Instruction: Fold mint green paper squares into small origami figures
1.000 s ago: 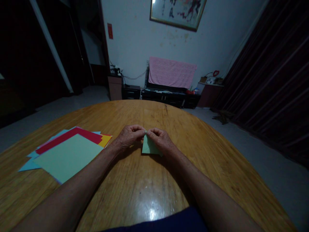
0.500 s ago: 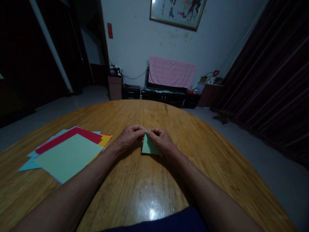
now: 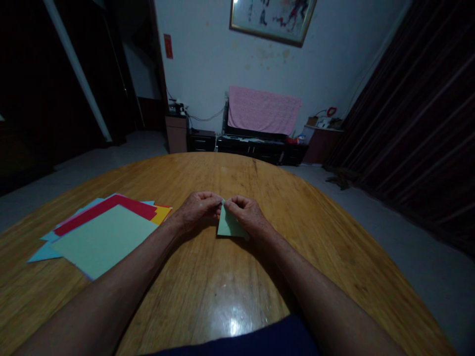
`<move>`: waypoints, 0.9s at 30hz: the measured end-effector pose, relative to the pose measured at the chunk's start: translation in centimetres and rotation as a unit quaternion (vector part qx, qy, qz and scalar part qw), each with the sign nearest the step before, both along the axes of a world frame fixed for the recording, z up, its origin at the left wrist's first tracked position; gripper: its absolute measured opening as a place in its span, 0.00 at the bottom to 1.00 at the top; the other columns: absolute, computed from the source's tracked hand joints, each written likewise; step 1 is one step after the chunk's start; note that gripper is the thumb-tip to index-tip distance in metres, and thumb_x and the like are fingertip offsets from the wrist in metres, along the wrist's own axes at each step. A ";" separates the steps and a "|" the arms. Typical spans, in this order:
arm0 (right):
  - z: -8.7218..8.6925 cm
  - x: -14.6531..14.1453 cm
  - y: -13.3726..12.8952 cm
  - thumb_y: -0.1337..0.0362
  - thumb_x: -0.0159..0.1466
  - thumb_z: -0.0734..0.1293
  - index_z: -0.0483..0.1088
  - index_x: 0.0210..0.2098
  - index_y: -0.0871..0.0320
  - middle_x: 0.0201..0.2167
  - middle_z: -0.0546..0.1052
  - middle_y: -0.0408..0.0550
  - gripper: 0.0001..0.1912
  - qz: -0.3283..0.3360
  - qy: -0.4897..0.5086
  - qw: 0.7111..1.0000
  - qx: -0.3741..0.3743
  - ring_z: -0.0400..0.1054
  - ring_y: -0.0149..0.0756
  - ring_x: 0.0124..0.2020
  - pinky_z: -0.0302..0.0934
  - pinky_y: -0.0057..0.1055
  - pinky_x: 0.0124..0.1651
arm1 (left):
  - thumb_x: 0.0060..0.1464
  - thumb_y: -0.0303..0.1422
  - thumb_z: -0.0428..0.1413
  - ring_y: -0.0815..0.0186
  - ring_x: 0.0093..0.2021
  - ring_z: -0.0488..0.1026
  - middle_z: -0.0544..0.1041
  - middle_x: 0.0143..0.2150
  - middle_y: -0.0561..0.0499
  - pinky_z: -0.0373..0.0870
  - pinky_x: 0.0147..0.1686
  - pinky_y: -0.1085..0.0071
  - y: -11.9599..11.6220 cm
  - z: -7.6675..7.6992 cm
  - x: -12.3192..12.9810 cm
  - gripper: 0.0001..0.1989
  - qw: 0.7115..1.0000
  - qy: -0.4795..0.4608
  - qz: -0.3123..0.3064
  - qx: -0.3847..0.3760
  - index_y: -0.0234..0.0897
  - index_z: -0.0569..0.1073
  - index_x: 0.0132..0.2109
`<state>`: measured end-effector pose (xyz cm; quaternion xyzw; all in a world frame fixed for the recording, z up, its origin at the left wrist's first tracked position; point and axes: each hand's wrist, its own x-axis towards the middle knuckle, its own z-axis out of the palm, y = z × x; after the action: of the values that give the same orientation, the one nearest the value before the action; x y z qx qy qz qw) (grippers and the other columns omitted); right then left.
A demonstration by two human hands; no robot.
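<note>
Head view, forward-down over table [image 3: 193,277]

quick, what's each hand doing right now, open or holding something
Left hand: closed, fingertips pinched at the top tip of the green paper.
Right hand: closed, holding the same paper.

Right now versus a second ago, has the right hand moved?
No, not visibly: the right hand keeps the same place against the dark mark on the wooden table.
</note>
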<state>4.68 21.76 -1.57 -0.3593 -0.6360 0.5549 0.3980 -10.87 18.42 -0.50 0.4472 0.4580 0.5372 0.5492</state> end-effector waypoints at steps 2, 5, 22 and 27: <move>0.0 0.0 0.0 0.51 0.54 0.69 0.67 0.25 0.59 0.22 0.71 0.44 0.17 0.000 -0.005 1.000 0.008 0.61 0.28 0.21 0.55 0.26 0.23 | 0.43 0.34 0.61 0.72 0.23 0.69 0.73 0.23 0.50 0.65 0.26 0.74 0.1 -0.1 -0.1 0.09 1.000 0.006 0.001 0.001 0.31 0.74 0.27; 0.1 0.1 0.1 0.51 0.54 0.69 0.68 0.25 0.59 0.21 0.70 0.43 0.17 0.005 -0.007 1.000 0.020 0.60 0.27 0.21 0.54 0.25 0.23 | 0.43 0.34 0.61 0.72 0.23 0.69 0.74 0.24 0.50 0.65 0.26 0.74 0.1 -0.2 -0.2 0.09 1.000 0.011 0.002 0.000 0.31 0.74 0.27; -0.7 1.5 1.2 0.52 0.54 0.70 0.75 0.33 0.58 0.26 0.73 0.45 0.16 0.094 0.005 0.996 -0.004 0.64 0.29 0.25 0.56 0.27 0.27 | 0.42 0.34 0.63 0.72 0.24 0.69 0.73 0.24 0.51 0.62 0.25 0.75 -0.1 -0.1 -0.6 0.09 0.999 0.038 -0.031 0.012 0.33 0.75 0.29; -0.6 1.3 0.9 0.52 0.53 0.71 0.74 0.31 0.59 0.25 0.72 0.44 0.16 0.075 0.012 0.997 -0.017 0.62 0.28 0.23 0.55 0.26 0.26 | 0.43 0.32 0.61 0.74 0.21 0.65 0.70 0.21 0.54 0.59 0.22 0.76 -0.4 0.0 -0.1 0.06 0.999 0.044 -0.017 0.006 0.34 0.72 0.28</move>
<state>6.03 22.62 -2.15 -0.3106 -0.6468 0.5983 0.3567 -10.97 17.99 -0.52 0.4810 0.4711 0.5104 0.5349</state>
